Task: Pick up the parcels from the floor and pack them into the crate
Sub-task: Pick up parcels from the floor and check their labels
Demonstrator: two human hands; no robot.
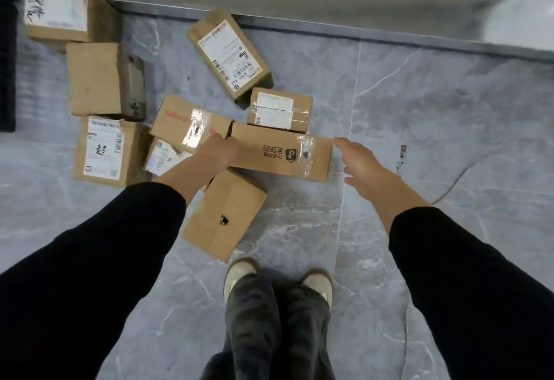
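Head view showed the left hand (220,152) on the left end of a long printed parcel (281,155) lying on the grey floor (419,110) among other parcels (224,218), its grip unclear; the right hand (359,164), fingers (341,142) spread, hovered beside the other end.

- A long brown parcel (281,155) with a printed logo lay flat on the floor (404,104), mid-heap.
- A plain parcel (224,215) with a torn hole lay nearest, askew.
- A labelled parcel (229,56) lay farthest, angled.

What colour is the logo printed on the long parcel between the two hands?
Black, on plain brown cardboard. The long parcel shows best in the head view, the only one.
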